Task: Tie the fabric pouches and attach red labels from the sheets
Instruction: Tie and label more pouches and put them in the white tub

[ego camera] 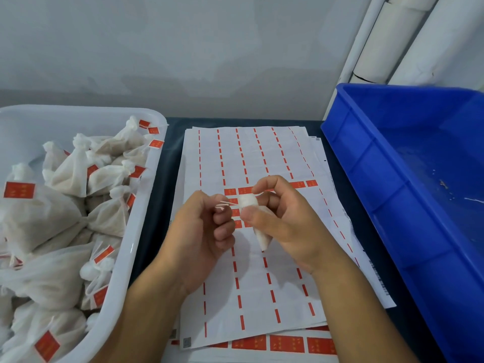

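**Hands on a small pouch above the label sheets**

Dark table [366, 231] against a pale grey wall [183, 48]; white pipes [408, 35] at upper right. Centre of frame: a stack of label sheets [262, 284] spread flat, top sheet mostly peeled, only thin red strips left in columns. A few whole red labels [305, 184] remain in a row mid-sheet, more on a lower sheet showing at the bottom edge.

Right hand [288, 224], centre frame, grips a small white pouch [258, 229]; thumb and fingers curled round its neck, body of the pouch hanging down below the palm, gathered top poking out toward the left. Left hand [201, 231], just beside it, pinches the white string [225, 205] coming off the pouch top; fingers curled in, string ends sticking out between them. Both hands held above the sheets, not touching them.

Left of frame: white tub [141, 231] piled with tied pouches [65, 179], many carrying red labels on their strings. Right of frame: blue bin [366, 166], tilted view, only small crumbs visible inside.
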The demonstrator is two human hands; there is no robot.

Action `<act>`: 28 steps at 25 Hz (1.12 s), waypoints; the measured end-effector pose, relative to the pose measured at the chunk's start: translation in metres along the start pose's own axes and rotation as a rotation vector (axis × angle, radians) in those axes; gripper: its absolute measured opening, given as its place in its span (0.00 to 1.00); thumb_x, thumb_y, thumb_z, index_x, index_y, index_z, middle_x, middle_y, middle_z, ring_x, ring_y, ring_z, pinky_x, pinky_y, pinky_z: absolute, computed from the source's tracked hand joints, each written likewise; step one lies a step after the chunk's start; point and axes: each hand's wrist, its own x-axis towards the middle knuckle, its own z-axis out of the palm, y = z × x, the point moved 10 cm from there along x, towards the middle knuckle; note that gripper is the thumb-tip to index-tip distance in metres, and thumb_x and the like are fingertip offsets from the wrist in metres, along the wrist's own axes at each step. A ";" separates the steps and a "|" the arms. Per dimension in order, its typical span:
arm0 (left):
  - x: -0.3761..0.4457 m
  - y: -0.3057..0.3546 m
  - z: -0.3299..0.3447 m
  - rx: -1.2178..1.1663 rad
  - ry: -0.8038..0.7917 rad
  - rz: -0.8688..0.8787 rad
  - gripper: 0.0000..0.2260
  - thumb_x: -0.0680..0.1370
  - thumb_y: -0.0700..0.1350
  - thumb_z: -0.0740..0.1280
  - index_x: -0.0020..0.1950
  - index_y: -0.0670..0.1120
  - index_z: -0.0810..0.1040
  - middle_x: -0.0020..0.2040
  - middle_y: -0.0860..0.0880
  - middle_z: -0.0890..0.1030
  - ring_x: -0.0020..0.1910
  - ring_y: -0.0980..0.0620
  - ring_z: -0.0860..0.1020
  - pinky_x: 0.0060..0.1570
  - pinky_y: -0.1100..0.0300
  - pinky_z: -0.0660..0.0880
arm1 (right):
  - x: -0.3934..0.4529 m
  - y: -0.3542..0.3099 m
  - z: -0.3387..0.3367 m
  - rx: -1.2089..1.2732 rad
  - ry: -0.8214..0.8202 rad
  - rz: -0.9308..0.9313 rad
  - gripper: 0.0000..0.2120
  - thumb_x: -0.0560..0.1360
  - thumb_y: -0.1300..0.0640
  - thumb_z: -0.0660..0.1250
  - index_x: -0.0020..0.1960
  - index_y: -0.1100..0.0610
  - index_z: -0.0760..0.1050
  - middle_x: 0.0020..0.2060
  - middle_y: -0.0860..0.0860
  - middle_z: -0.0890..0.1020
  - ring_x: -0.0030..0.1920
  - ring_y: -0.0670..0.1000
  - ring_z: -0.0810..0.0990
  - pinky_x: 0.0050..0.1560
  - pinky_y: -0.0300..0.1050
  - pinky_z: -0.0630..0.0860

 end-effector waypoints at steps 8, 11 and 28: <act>0.000 0.009 -0.006 -0.147 0.039 0.058 0.14 0.75 0.40 0.57 0.30 0.48 0.70 0.32 0.51 0.62 0.27 0.55 0.61 0.26 0.64 0.61 | -0.001 -0.010 0.003 -0.405 0.015 -0.151 0.20 0.72 0.45 0.79 0.59 0.35 0.74 0.43 0.38 0.77 0.43 0.42 0.79 0.40 0.33 0.78; 0.002 0.005 -0.013 -0.076 0.093 0.031 0.10 0.75 0.41 0.58 0.34 0.48 0.71 0.33 0.51 0.64 0.28 0.54 0.62 0.28 0.62 0.61 | -0.003 -0.007 0.007 -0.429 -0.042 -0.143 0.21 0.72 0.42 0.78 0.62 0.34 0.74 0.44 0.35 0.76 0.45 0.40 0.79 0.41 0.31 0.77; -0.001 0.043 -0.055 1.154 0.565 0.373 0.21 0.79 0.57 0.70 0.68 0.63 0.65 0.60 0.60 0.77 0.53 0.55 0.81 0.46 0.59 0.80 | -0.014 -0.014 -0.084 -0.416 0.653 -0.121 0.08 0.79 0.38 0.68 0.52 0.41 0.74 0.40 0.36 0.82 0.46 0.31 0.80 0.33 0.27 0.74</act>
